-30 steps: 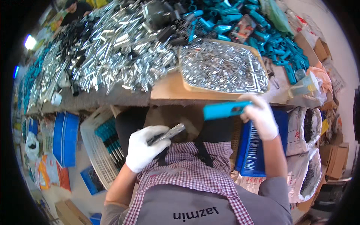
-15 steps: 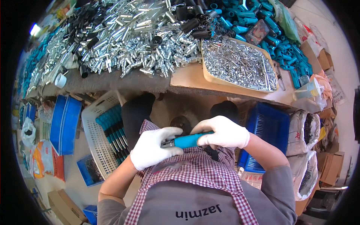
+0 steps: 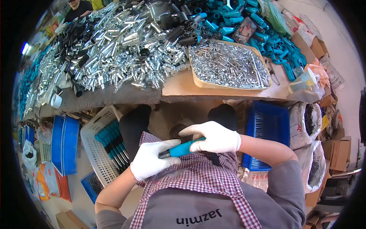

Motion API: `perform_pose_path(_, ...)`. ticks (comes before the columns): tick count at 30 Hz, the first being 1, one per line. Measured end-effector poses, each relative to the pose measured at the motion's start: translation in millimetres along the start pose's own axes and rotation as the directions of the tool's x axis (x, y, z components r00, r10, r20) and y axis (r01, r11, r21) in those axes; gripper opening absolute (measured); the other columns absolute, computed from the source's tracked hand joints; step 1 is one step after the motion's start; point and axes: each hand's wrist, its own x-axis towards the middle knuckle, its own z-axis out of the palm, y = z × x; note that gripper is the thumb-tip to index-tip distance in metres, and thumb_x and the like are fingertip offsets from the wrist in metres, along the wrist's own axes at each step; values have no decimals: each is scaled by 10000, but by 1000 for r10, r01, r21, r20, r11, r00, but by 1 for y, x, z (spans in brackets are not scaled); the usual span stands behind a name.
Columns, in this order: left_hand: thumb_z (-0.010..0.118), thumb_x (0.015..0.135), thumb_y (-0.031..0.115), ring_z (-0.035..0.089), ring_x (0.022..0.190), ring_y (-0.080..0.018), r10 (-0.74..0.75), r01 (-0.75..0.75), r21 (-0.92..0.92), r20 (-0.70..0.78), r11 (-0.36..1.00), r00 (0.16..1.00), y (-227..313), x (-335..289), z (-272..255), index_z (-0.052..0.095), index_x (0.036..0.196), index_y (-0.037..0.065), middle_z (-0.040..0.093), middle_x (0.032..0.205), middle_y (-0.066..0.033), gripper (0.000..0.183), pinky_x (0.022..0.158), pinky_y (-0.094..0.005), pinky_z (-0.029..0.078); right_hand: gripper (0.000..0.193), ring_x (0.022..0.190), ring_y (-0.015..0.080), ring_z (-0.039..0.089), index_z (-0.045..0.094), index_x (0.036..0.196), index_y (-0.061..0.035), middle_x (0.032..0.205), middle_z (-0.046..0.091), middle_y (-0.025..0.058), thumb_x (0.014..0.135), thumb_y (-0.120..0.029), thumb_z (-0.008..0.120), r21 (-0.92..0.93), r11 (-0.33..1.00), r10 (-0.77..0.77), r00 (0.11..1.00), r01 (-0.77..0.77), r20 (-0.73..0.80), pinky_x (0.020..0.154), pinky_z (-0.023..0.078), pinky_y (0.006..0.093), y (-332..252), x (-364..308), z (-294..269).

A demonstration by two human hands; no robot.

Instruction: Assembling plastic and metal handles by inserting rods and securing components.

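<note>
Over my lap, both hands in white gloves hold a teal tool handle [image 3: 180, 150]. My left hand [image 3: 150, 160] is closed around its grey end, thumb on the far side and fingers on the near side. My right hand [image 3: 220, 138] grips the opposite teal end, with its index finger stretched out leftward above the handle. Part of the handle is hidden under both gloves. To the left of my legs stands a white plastic basket [image 3: 88, 131], in which several teal-and-black handles [image 3: 113, 143] with metal shafts lie side by side.
Across the bench [image 3: 175, 90] spread heaps of silver metal fittings [image 3: 126, 49] and teal handle shells [image 3: 280, 47]. A cream tray [image 3: 198, 81] holds small metal pins. Blue bins [image 3: 280, 126] flank me, with white sacks [image 3: 314, 147] at right. Another person [image 3: 78, 10] is at far left.
My right hand has shifted along the handle and its index finger is now stretched out. The left hand stays at the other end. The whole view has shifted slightly.
</note>
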Motion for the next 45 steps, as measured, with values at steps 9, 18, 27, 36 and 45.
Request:
perform_pose_path(9,805,774,335,713,929,-281,86,-87,15,45,996,995,16,8,4,638,1284,71,710,1064,-168,598,849,-332,550,601,558,102,566,520,1364,60,883,679,134,888,-273,677,254,943,172,969,-214,177,524,468,262,-11,-7,-13)
perform_pose_path(18,787,780,291,695,873,-326,126,-115,109,-99,987,987,32,24,15,647,1254,104,701,944,-158,529,784,-367,543,233,923,324,662,706,993,-46,975,693,126,899,-234,607,-695,553,-560,822,460,99,807,532,410,-2,23,-70)
perform_pose_path(27,807,752,265,695,841,-335,129,-122,45,-231,991,964,15,13,18,656,1227,99,699,923,-171,525,758,-377,546,194,928,323,675,758,851,-121,918,706,137,805,-299,697,-673,560,-81,776,-484,-625,848,524,431,18,48,-130)
perform_pose_path(36,780,777,328,694,868,-321,23,-4,98,-194,995,981,9,5,7,662,1205,92,708,936,-151,503,785,-367,540,157,761,258,685,704,891,-40,823,688,131,801,-167,679,-488,860,-139,851,-149,-506,711,538,348,-29,25,-98)
perform_pose_path(45,783,752,324,700,811,-310,186,-135,245,-197,960,963,-2,3,3,687,1113,79,710,877,-136,447,729,-370,547,147,854,255,610,662,841,-107,867,627,40,725,-98,753,-533,714,-500,864,454,67,781,490,368,-29,29,-9)
